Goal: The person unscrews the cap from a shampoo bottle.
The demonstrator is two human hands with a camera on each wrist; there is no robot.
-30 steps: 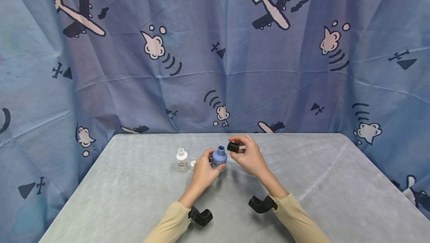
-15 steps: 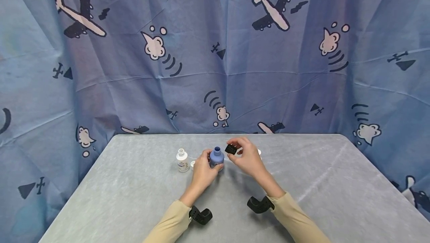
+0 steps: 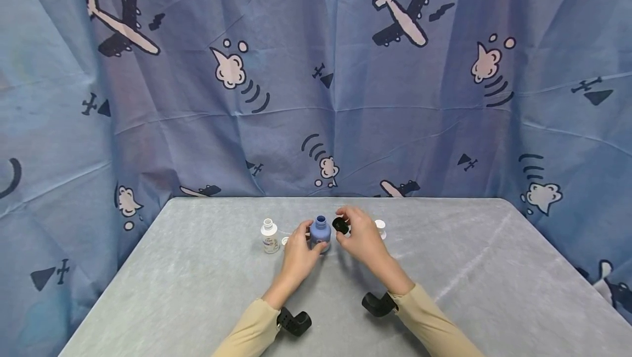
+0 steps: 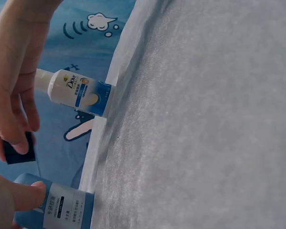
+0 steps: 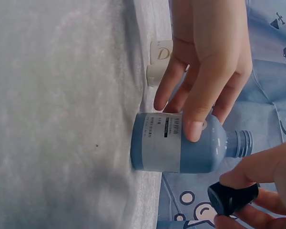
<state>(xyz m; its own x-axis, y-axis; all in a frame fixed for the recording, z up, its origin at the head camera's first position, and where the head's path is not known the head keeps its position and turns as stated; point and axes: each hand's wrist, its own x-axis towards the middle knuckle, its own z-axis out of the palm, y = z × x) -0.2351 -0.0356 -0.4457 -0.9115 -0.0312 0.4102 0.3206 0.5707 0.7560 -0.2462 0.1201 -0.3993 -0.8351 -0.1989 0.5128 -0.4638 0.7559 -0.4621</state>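
Observation:
In the head view my left hand (image 3: 299, 251) grips a blue bottle (image 3: 321, 231) round its body, thumb across the front. The bottle stands upright with its threaded neck (image 5: 239, 144) uncovered. Just right of that neck, my right hand (image 3: 364, 238) pinches a black cap (image 3: 340, 225) between thumb and fingers. The cap is tilted and apart from the bottle. An uncapped white bottle (image 3: 269, 236) stands left of my left hand. Between them lies a white cap (image 3: 285, 241), partly hidden by that hand.
Behind my right hand stands another white bottle (image 3: 380, 226), mostly hidden in the head view; the left wrist view shows this Dove bottle (image 4: 78, 91) with its white top. A grey cloth covers the table (image 3: 197, 291). A blue patterned curtain (image 3: 276, 143) hangs behind it.
The black cap has dropped slightly and turned in my right hand, which has moved a little down. The blue bottle has shifted slightly left. More of the white bottle behind my right hand shows.

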